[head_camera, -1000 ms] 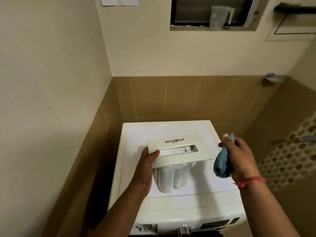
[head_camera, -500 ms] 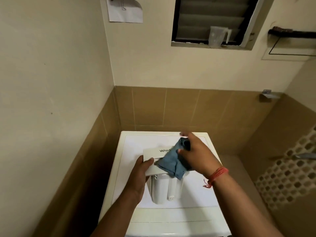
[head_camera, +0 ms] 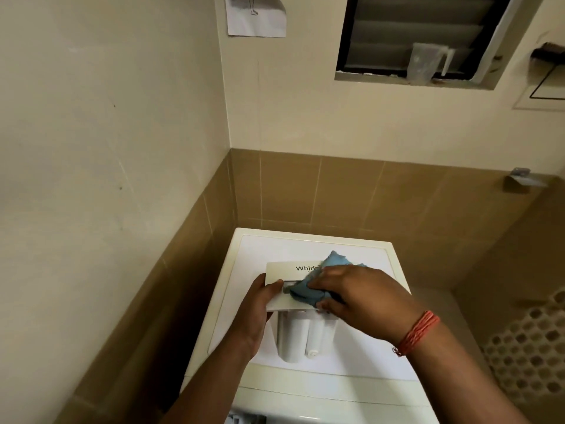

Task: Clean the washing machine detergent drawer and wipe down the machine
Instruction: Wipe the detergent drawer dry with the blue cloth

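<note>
The white detergent drawer is out of the machine and stands on its top, with the front panel facing up and the compartments pointing toward me. My left hand grips the panel's left end. My right hand presses a blue cloth onto the panel's handle recess, and the cloth covers the right half of the brand lettering. The white washing machine fills the lower middle of the view; its control panel is only just visible at the bottom edge.
The machine sits in a corner with a cream wall close on the left and brown tiles behind. A louvred window holds a clear plastic jug on its sill. A paper sheet hangs on the wall. Patterned tiles lie to the right.
My right hand has brought the cloth from beside the drawer onto its front panel and now presses it into the handle recess. My left hand keeps its hold. The view has tilted upward.
</note>
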A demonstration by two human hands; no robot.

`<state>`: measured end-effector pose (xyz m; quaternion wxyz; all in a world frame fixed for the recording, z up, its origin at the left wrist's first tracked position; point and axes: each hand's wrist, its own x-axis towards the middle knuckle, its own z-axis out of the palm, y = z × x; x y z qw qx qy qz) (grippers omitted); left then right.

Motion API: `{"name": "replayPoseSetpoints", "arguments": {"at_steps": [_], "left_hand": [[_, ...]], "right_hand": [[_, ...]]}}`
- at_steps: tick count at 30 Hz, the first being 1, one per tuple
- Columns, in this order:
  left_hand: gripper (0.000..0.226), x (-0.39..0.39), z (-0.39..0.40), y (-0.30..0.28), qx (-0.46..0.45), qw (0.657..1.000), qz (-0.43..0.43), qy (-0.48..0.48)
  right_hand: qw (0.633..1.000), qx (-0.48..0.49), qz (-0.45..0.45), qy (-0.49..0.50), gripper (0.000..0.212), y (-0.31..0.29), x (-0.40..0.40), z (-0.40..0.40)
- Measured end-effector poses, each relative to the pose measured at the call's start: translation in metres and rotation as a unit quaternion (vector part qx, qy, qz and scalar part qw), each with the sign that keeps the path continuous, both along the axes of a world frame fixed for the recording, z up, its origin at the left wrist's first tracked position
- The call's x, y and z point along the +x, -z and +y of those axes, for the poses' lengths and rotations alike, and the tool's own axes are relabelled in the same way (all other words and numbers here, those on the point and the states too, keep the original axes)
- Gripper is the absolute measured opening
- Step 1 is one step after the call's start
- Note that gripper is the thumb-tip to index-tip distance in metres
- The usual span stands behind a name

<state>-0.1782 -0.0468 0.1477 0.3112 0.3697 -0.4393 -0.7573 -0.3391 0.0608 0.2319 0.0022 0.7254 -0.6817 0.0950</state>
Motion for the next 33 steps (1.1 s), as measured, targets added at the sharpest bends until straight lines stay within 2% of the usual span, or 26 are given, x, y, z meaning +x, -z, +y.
{"name": "replayPoseSetpoints", "arguments": {"at_steps": [2, 5, 7, 10, 13, 17, 21, 23, 26, 30, 33], "left_hand": [[0.014, 0.000, 0.000, -0.001, -0.006, 1.000, -0.005, -0.002], [0.012, 0.000, -0.001, -0.001, -0.014, 1.000, -0.010, 0.010], [0.012, 0.000, -0.002, 0.001, -0.014, 1.000, -0.015, 0.014], [0.016, 0.000, -0.004, 0.003, -0.029, 0.999, -0.013, 0.019], [0.021, 0.000, -0.001, 0.003, -0.035, 0.999, 0.004, 0.014], [0.032, 0.000, 0.000, 0.008, -0.008, 1.000, 0.015, 0.000], [0.025, -0.001, -0.001, 0.011, -0.018, 0.999, 0.022, -0.018], [0.021, -0.002, -0.002, 0.013, -0.024, 1.000, 0.009, -0.017], [0.018, -0.004, -0.005, 0.014, -0.035, 0.999, -0.001, -0.019], [0.022, -0.005, -0.006, 0.014, 0.011, 0.999, 0.051, -0.006], [0.045, -0.001, -0.009, 0.016, 0.035, 0.996, 0.076, 0.015]], "right_hand": [[1.000, -0.001, -0.017, 0.006, 0.025, -0.003, -0.004, -0.005], [0.991, 0.016, -0.132, 0.033, 0.020, -0.014, -0.014, -0.013], [0.984, 0.032, -0.171, 0.047, 0.018, -0.023, -0.020, -0.018], [0.990, 0.045, -0.130, 0.043, 0.019, -0.026, -0.016, -0.023], [0.998, 0.005, -0.057, 0.015, 0.023, -0.005, 0.015, -0.024], [0.993, -0.079, -0.068, 0.049, 0.031, 0.036, 0.062, -0.013], [0.991, -0.113, -0.047, 0.063, 0.036, 0.049, 0.038, 0.007], [0.985, -0.135, -0.022, 0.103, 0.035, 0.051, 0.020, 0.019], [0.972, -0.164, -0.031, 0.167, 0.032, 0.053, 0.013, 0.024], [0.978, -0.167, -0.037, 0.122, 0.028, 0.062, 0.059, -0.001], [0.982, -0.159, -0.042, 0.096, 0.032, 0.065, 0.079, -0.015]]}}
